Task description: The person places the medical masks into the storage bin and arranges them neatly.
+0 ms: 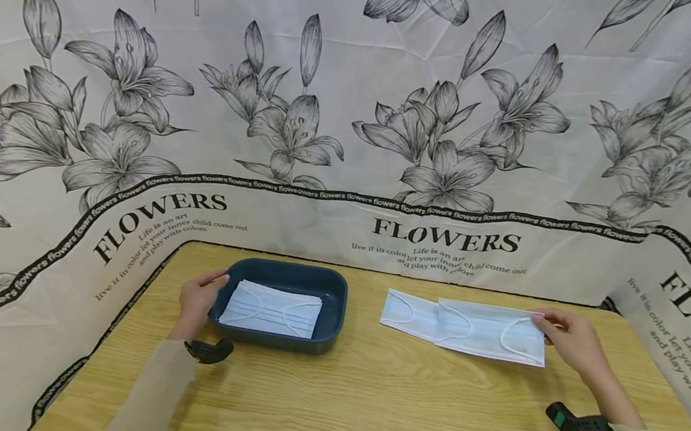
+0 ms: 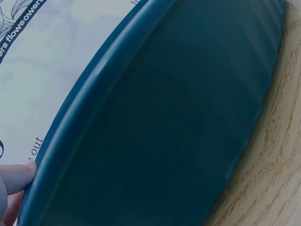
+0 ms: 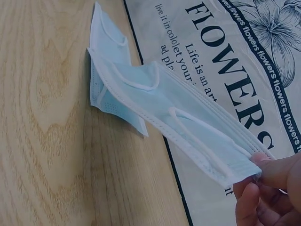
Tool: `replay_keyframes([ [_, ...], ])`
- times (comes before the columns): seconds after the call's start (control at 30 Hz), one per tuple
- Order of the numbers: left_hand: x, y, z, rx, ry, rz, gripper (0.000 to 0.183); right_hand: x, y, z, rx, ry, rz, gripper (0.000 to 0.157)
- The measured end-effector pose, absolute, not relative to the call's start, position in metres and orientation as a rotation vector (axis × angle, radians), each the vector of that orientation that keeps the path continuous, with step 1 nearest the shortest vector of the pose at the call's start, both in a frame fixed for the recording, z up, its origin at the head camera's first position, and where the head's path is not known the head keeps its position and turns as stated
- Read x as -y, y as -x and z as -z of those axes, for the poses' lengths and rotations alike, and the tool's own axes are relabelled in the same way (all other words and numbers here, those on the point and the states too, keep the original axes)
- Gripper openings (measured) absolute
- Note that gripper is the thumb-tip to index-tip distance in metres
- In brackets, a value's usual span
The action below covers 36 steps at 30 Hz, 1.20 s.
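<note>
At the left of the head view, a dark blue plastic box [image 1: 326,338] holds a stack of pale blue face masks [image 1: 273,310] with white ear loops. My left hand [image 1: 200,298] grips the box's left rim; the left wrist view shows a thumb [image 2: 19,178] at the rim [image 2: 70,136], with most of the hand cut off. To the right of the box, my right hand [image 1: 571,341] pinches the right end of a face mask [image 1: 486,329] between thumb and fingers. That end is lifted, and the mask's other end overlaps a second mask [image 1: 407,313] on the table.
A light wood-grain table [image 1: 376,397] lies beneath everything. White cloth [image 1: 293,224] printed with flowers and lettering hangs along its back and sides. Black wrist devices [image 1: 578,421] sit on both forearms.
</note>
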State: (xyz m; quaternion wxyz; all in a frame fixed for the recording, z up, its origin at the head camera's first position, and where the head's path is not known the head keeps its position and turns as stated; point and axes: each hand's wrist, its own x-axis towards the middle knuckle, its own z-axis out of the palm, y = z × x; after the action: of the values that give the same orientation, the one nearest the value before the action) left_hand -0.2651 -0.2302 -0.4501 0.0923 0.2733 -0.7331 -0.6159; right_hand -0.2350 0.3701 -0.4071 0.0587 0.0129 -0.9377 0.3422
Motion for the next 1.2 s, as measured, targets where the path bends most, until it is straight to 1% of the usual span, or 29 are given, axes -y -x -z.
replay_keyframes([
  [0.5, 0.227, 0.262, 0.445, 2.172, -0.813, 1.834, 0.035, -0.365, 0.226, 0.4, 2.79, -0.048, -1.012, 0.046],
  [0.8, 0.227, 0.261, 0.446, 2.174, -0.797, 1.83, 0.036, -0.365, 0.219, 0.399, 2.711, -0.104, -1.025, 0.039],
  [1.0, 0.228, 0.261, 0.447, 2.189, -0.766, 1.82, 0.037, -0.366, 0.215, 0.399, 2.662, -0.137, -1.059, 0.037],
  [1.2, 0.227, 0.261, 0.448, 2.175, -0.793, 1.82, 0.036, -0.367, 0.212, 0.407, 2.583, -0.186, -1.095, 0.029],
])
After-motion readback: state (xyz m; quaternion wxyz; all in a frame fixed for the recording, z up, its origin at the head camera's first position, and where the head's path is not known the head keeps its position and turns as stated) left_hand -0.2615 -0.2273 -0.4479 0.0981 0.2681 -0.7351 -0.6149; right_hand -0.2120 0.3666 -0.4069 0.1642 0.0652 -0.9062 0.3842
